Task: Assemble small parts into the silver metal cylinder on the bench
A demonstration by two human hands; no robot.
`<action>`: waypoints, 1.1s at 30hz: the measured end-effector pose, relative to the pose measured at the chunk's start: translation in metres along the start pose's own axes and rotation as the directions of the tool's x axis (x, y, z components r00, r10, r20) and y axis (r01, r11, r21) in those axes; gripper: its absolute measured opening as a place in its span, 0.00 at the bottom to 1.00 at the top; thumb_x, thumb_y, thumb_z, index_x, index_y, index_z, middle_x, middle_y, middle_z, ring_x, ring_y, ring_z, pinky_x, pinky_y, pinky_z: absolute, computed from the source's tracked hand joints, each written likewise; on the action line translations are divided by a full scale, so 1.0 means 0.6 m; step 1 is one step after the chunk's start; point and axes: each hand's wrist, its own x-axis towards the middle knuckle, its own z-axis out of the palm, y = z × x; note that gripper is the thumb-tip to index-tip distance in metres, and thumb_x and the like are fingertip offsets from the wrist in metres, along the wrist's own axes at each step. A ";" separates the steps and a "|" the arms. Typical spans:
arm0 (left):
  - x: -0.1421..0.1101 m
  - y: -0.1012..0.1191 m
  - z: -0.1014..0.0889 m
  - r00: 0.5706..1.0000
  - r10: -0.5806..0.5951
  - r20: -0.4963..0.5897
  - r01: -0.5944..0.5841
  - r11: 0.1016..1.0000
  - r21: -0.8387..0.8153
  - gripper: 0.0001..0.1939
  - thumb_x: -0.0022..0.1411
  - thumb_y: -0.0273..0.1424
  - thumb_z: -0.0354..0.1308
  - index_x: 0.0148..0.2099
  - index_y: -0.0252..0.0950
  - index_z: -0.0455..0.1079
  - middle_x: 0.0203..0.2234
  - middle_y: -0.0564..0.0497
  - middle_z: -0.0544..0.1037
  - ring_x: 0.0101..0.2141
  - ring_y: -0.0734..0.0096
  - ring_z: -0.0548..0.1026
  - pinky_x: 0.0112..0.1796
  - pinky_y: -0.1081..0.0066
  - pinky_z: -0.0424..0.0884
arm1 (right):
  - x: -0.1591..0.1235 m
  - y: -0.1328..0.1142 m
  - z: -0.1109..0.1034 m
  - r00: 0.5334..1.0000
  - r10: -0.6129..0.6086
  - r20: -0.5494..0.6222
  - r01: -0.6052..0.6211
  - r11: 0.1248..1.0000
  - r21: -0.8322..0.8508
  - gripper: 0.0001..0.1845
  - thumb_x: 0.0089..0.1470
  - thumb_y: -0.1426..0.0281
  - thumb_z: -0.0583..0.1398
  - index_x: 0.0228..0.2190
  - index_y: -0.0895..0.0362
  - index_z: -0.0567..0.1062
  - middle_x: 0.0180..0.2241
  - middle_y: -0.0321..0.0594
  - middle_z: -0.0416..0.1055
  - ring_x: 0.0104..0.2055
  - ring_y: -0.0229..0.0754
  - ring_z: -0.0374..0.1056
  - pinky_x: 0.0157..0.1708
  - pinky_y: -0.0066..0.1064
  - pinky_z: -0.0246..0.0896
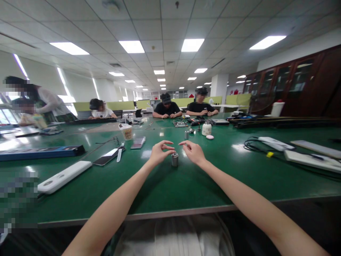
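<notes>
A small grey metal cylinder [174,161] stands upright on the green table, with a round, stepped top. My left hand [160,152] is beside its upper left, fingers curved and apart from the thumb; the thumb tip is at the cylinder's top edge, and I cannot tell whether it touches. To the right of the cylinder is my right hand [193,152], its fingers stretched leftward and nothing visible in them. Beyond my hands a second small metal cylinder [186,135] stands on the table, near a dark metal part [191,131] lying there.
On the left are a white power strip [65,177], a phone [106,157], a white watch [120,153] and a cup [126,131]. A white jar [206,129] stands beyond my right hand. Cables [252,146] and white strips lie right. Several people sit across the table.
</notes>
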 end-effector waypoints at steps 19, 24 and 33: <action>-0.009 0.015 0.000 0.995 0.007 0.101 -0.009 1.000 0.021 0.16 0.52 0.33 0.65 0.45 0.36 0.75 0.35 0.47 0.83 0.39 0.60 0.80 0.45 0.64 0.73 | -0.001 -0.004 -0.003 1.000 0.003 0.021 -0.002 1.000 -0.011 0.16 0.57 0.67 0.53 0.40 0.53 0.79 0.18 0.31 0.63 0.21 0.36 0.55 0.24 0.27 0.44; -0.005 0.019 -0.007 0.990 0.009 -0.139 0.020 0.978 0.206 0.18 0.62 0.42 0.53 0.27 0.38 0.76 0.34 0.50 0.82 0.40 0.63 0.76 0.43 0.68 0.70 | -0.001 -0.002 0.005 0.995 -0.011 0.102 0.012 1.000 -0.006 0.16 0.56 0.62 0.56 0.40 0.53 0.81 0.16 0.30 0.58 0.20 0.35 0.53 0.23 0.27 0.42; 0.005 -0.005 -0.016 0.970 -0.034 -0.239 0.112 0.940 0.321 0.17 0.60 0.33 0.48 0.30 0.37 0.78 0.31 0.51 0.82 0.38 0.62 0.76 0.41 0.68 0.68 | 0.005 0.000 0.032 0.974 0.058 0.221 -0.065 0.997 0.027 0.19 0.51 0.55 0.60 0.33 0.54 0.83 0.15 0.31 0.58 0.20 0.33 0.50 0.22 0.27 0.39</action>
